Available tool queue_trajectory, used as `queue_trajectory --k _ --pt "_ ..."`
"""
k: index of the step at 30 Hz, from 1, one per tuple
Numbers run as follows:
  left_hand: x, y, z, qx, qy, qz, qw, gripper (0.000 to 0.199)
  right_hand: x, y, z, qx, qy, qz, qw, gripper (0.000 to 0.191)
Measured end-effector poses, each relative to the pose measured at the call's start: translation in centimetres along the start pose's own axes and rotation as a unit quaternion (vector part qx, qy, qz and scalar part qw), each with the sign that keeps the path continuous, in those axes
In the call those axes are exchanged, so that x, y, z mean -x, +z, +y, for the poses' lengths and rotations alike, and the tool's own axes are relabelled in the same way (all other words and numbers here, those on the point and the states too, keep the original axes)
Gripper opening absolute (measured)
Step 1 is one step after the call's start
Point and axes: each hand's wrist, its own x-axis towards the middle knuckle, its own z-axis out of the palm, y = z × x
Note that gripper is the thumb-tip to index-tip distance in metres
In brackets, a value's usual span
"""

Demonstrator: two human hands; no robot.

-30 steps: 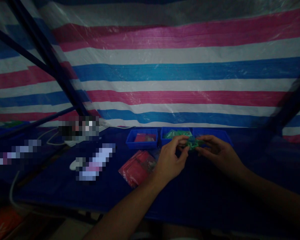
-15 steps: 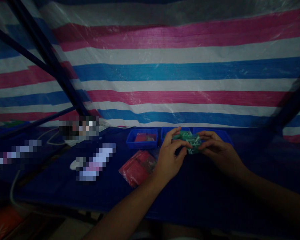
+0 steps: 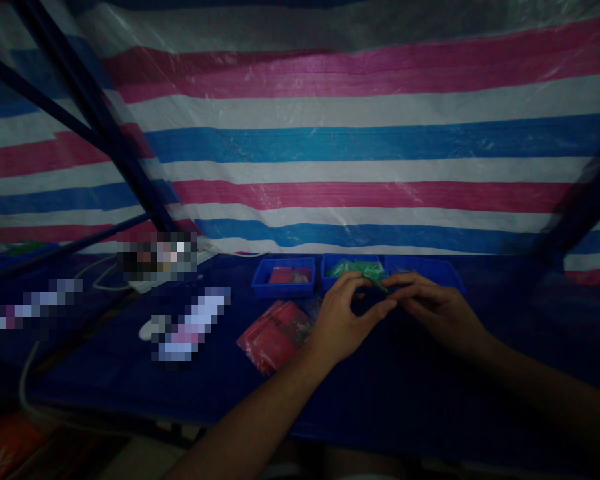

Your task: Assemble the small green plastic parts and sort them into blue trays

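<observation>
Over the front of the middle blue tray, my left hand (image 3: 344, 319) and my right hand (image 3: 443, 310) meet at a small green plastic packet (image 3: 377, 280). The packet is tilted nearly edge-on, and fingers cover part of it. My left hand's fingers and thumb are closed about its near side. Pinched together, my right fingertips touch its right end. More green packets (image 3: 347, 267) lie in the middle blue tray (image 3: 326, 284) behind. Beside my left wrist, a pile of red clear-wrapped packets (image 3: 273, 337) rests on the blue table (image 3: 405, 393).
A left blue tray (image 3: 283, 290) holds red packets, and a right blue tray (image 3: 447, 272) stands partly behind my right hand. At left are a white oval object (image 3: 150, 329), a blurred-out strip (image 3: 195, 327) and a white cable (image 3: 25, 373). A striped sheet (image 3: 330, 143) hangs behind.
The green packet has turned from facing me to nearly edge-on and sits slightly further left. My left thumb has stretched toward my right fingertips. More of the middle tray's green packets show.
</observation>
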Motion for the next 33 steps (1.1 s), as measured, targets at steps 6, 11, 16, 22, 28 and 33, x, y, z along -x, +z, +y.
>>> queue_trajectory --k 6,11,16,22,28,33 --pt "-0.1 -0.1 -0.2 -0.015 0.015 0.012 1.000 0.028 0.2 0.3 -0.1 -0.065 0.014 -0.022 0.998 0.013" --pt "-0.3 -0.1 -0.5 -0.038 0.058 0.017 0.997 0.020 0.2 0.2 0.3 -0.055 0.030 -0.001 0.998 0.013" --pt "-0.3 -0.1 -0.3 -0.059 0.066 0.033 0.996 0.019 0.0 -0.1 0.3 0.002 0.000 0.027 1.000 0.014" --pt "-0.3 -0.2 -0.3 -0.090 0.052 0.029 0.994 0.023 0.1 -0.1 0.1 0.067 -0.034 -0.009 0.997 0.024" --pt "0.0 -1.1 -0.2 -0.201 0.054 0.100 0.973 0.044 -0.3 0.0 -0.1 0.191 -0.064 0.074 0.977 0.037" --pt "-0.4 -3.9 1.0 -0.314 0.082 0.105 0.940 0.037 -1.1 0.2 0.9 0.267 -0.092 0.051 0.958 0.060"
